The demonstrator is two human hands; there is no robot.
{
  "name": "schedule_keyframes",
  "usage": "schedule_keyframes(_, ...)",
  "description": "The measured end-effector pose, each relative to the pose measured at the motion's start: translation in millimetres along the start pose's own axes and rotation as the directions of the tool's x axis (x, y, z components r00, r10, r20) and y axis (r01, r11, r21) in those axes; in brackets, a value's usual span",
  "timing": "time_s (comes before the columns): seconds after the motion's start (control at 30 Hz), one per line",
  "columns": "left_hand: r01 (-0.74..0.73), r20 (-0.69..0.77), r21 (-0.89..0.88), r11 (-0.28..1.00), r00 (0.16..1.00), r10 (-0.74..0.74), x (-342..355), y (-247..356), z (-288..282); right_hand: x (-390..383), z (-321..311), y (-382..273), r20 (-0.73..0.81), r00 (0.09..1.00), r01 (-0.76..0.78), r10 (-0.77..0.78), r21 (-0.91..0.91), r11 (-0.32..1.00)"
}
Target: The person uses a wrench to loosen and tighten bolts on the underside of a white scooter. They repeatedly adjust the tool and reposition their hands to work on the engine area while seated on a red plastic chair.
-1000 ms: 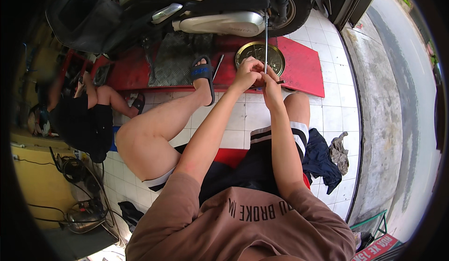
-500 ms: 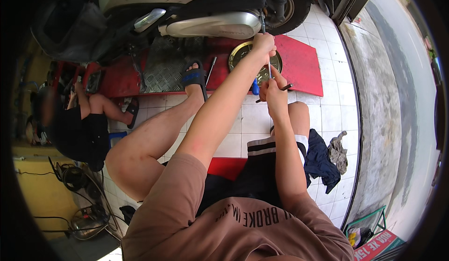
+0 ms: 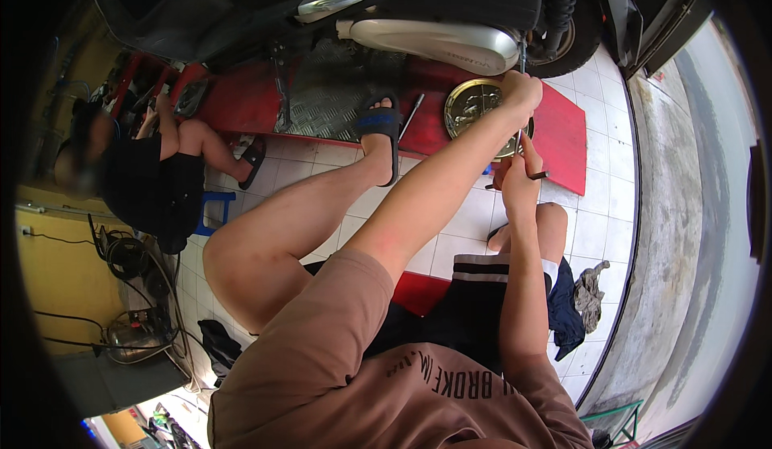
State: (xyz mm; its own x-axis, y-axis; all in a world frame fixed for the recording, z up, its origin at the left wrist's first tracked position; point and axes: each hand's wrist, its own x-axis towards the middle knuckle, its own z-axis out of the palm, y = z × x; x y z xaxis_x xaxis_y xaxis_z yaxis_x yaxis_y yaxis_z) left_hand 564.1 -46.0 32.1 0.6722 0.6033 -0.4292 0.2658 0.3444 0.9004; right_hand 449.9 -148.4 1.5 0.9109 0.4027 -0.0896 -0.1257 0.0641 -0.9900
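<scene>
My left hand [image 3: 521, 95] is closed around the upper part of a steel rod tool, just below the rear end of the scooter's silver engine cover [image 3: 434, 43]. My right hand [image 3: 520, 177] is closed at the lower end, on a dark crossbar handle [image 3: 538, 175]; a bit of blue shows beside it, too small to name. Behind both hands lies a round brass-coloured tray [image 3: 457, 106] on the red platform [image 3: 563, 147], with its contents partly hidden. A loose metal tool with a long shaft [image 3: 412, 115] lies left of the tray.
A co-worker [image 3: 137, 167] sits at left by a blue stool [image 3: 217, 212]. Hoses and cables [image 3: 125, 256] are at lower left. My sandalled foot [image 3: 378, 131] is on the platform edge. Dark cloth [image 3: 567, 312] lies on tiles at right, beside a concrete strip [image 3: 663, 232] and road.
My left hand has moved up the rod toward the scooter, while my right hand stays at the lower handle, now slightly lower. The whole view has shifted, with the scene sitting further right.
</scene>
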Motion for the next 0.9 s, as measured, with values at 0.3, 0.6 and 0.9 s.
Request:
schedule_keyframes(0.3,0.017,0.006,-0.016,1.000,1.000,-0.017,9,-3,0,5,-3,-3,0.023,0.999,0.039,-0.036,-0.138,0.990)
schedule_keyframes(0.6,-0.035,-0.059,0.067,0.997,0.998,0.039,22,-20,3,3,-4,-24,0.220,0.962,0.272,-0.163,-0.692,0.669)
schedule_keyframes(0.9,-0.088,0.519,0.476,0.875,0.831,-0.199,10,6,-55,1,-2,-23,0.258,0.946,0.321,-0.195,-0.678,0.661)
